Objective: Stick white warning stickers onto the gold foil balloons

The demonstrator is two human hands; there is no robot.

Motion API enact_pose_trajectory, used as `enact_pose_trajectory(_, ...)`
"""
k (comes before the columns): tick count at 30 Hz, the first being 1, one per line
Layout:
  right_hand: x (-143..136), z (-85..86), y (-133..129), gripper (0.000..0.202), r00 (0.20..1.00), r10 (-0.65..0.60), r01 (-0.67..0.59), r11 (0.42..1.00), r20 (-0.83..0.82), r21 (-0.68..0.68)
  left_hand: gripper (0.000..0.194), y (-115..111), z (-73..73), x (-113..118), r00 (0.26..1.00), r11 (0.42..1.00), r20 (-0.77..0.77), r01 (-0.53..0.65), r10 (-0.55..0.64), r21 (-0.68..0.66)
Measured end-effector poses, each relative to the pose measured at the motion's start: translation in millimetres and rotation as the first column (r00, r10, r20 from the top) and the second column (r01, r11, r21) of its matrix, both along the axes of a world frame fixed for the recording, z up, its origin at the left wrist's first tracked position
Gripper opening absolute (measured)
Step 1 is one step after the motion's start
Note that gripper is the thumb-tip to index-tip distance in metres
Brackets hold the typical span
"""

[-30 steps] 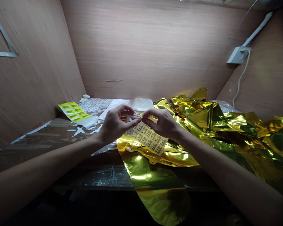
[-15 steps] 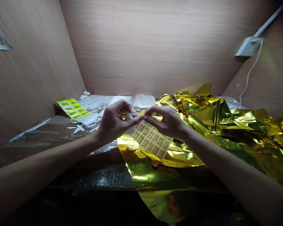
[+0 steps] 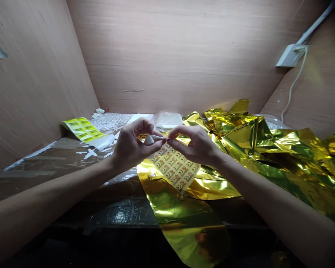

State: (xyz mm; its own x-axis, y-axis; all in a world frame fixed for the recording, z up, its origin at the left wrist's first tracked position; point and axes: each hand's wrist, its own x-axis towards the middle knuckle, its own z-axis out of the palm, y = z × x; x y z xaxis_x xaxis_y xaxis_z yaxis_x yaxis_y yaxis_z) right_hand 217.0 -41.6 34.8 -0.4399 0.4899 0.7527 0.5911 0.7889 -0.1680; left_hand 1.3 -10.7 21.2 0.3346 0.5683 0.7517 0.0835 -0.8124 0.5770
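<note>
Fingers of my left hand (image 3: 134, 141) are closed on a sheet of small printed stickers (image 3: 176, 167), whose upper part curls over pale in that hand. My right hand (image 3: 195, 144) pinches at the sheet's top edge, its thumb and forefinger touching the left fingertips. Anything small between the right fingertips is too tiny to make out. The sheet hangs at a slant over shiny gold foil (image 3: 184, 219), which lies on the table and droops over its front edge.
More crumpled gold foil (image 3: 240, 134) is heaped at the right. A yellow label sheet (image 3: 85, 129) and white scraps (image 3: 91, 153) lie at the left. Behind the hands is a clear plastic bag (image 3: 167, 120). Wooden panels surround the table (image 3: 30, 171); a cable (image 3: 294, 85) hangs at the right.
The whole view has shifted slightly. The sticker sheet has swung a little and its lower corner now hangs over the foil's small round tab. Both hands keep nearly the same pose.
</note>
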Motion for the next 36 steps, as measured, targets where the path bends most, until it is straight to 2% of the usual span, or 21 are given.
enact_pose_trajectory(9, -2, 0.2, -3, 0.003, 0.999, -0.041, 0.041, 0.999, -0.035, -0.007, 0.036, 1, -2.1, 1, 0.999, 0.994, 0.034, 0.024, -0.021, -0.103)
enact_pose_trajectory(15, -3, -1.6, -2, 0.007, 0.998, -0.029, 0.031, 0.999, -0.056, 0.022, 0.035, 0, -0.8, 2, 0.995, 0.987, 0.07, 0.083, -0.074, -0.137)
enact_pose_trajectory(25, -5, 2.0, -7, 0.008, 0.987, -0.002, -0.015, 0.994, -0.163, -0.104, 0.043, 4, 0.6, 5, 0.963, 0.912, 0.202, 0.237, -0.177, -0.334)
enact_pose_trajectory(28, -7, 4.3, -9, 0.006, 0.961, 0.046, -0.104, 0.975, -0.274, -0.199, 0.04, 1, 2.5, 6, 0.963, 0.903, 0.214, 0.235, -0.165, -0.36)
enact_pose_trajectory(32, -7, 3.5, -10, 0.016, 0.87, 0.152, -0.322, 0.896, -0.47, -0.307, 0.039, -2, 5.7, 6, 0.966, 0.896, 0.199, 0.233, -0.168, -0.378)
enact_pose_trajectory(36, -7, 2.3, -10, 0.024, 0.808, 0.201, -0.443, 0.826, -0.553, -0.348, 0.039, -3, 6.1, 3, 0.96, 0.882, 0.197, 0.263, -0.2, -0.39)
